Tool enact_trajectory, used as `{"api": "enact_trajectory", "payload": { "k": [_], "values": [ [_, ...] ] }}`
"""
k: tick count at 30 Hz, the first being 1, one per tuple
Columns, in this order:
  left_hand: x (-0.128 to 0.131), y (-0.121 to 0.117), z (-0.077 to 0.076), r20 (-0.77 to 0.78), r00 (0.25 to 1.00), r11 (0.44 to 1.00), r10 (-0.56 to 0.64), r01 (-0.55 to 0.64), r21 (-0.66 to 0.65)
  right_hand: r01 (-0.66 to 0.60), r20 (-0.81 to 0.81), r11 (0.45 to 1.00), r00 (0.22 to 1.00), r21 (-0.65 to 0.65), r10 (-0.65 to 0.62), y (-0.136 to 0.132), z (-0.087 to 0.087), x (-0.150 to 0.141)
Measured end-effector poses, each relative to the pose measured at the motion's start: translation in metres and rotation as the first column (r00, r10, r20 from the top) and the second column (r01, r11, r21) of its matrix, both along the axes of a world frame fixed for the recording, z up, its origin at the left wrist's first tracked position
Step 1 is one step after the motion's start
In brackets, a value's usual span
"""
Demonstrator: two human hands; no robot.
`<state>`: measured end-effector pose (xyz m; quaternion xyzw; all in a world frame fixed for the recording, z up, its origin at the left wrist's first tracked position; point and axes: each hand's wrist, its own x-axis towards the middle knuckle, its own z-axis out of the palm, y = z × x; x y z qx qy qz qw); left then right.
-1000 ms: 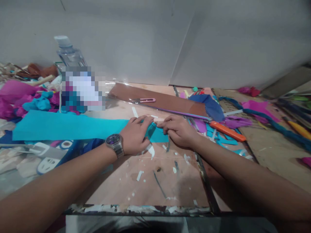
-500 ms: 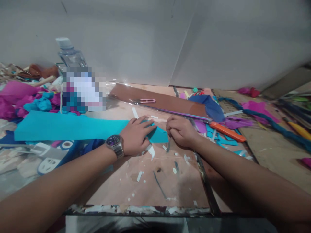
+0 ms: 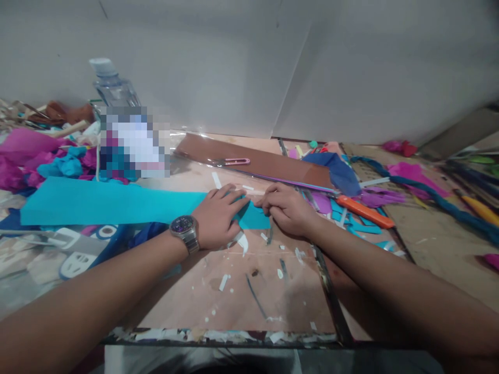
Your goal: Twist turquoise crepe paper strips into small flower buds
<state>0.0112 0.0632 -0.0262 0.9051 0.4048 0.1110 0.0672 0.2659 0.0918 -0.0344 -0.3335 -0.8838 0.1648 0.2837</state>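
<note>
A long turquoise paper strip [image 3: 117,203] lies across the table, its right end under my hands. My left hand [image 3: 220,215], with a watch [image 3: 184,231] on the wrist, rests palm down on the strip with its fingers spread. At the strip's right end, my right hand [image 3: 286,208] is closed, its curled fingertips pinching the far corner. The right fingers hide part of that corner. Just beyond both hands lies a brown sheet in a clear sleeve [image 3: 257,158], with a small pink cutter [image 3: 232,162] on top.
An orange cutter [image 3: 364,210] lies right of my right hand among paper scraps. A clear bottle [image 3: 115,88] stands at the back left beside crumpled magenta paper [image 3: 27,156]. A white power strip [image 3: 80,254] sits near my left forearm. A grey wall [image 3: 218,67] closes the back.
My right hand has shifted slightly left, its fingers moving onto the corner of the turquoise paper strip. My left hand stays in nearly the same place.
</note>
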Motion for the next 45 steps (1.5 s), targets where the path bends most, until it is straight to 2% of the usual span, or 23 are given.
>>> {"api": "enact_trajectory", "payload": {
  "k": [7,12,20,34,39,45],
  "values": [
    [0.000,0.002,-0.001,0.006,1.000,1.000,0.008,-0.008,-0.009,0.102,-0.022,0.995,0.995,0.003,-0.102,0.001,-0.001,-0.002],
    [0.000,0.003,-0.002,0.015,1.000,1.000,0.013,-0.012,-0.015,0.024,0.080,0.998,0.996,0.051,-0.028,0.007,-0.006,-0.003],
    [0.000,0.003,-0.003,0.029,1.000,1.000,0.011,-0.011,-0.021,-0.059,0.035,0.997,0.998,0.051,0.057,0.005,-0.002,-0.001],
    [-0.002,0.003,-0.004,0.085,0.996,1.000,-0.001,0.002,-0.016,-0.016,-0.014,0.999,1.000,-0.035,0.016,0.000,0.000,0.000],
    [-0.002,0.002,0.010,0.175,0.984,0.998,-0.011,0.002,0.055,-0.037,-0.033,0.999,0.999,0.003,0.038,-0.007,0.008,-0.002],
    [-0.007,-0.002,0.046,0.230,0.970,0.994,-0.081,0.060,0.097,-0.135,-0.029,0.980,0.990,0.144,0.140,-0.024,0.038,-0.014]
  ]
}}
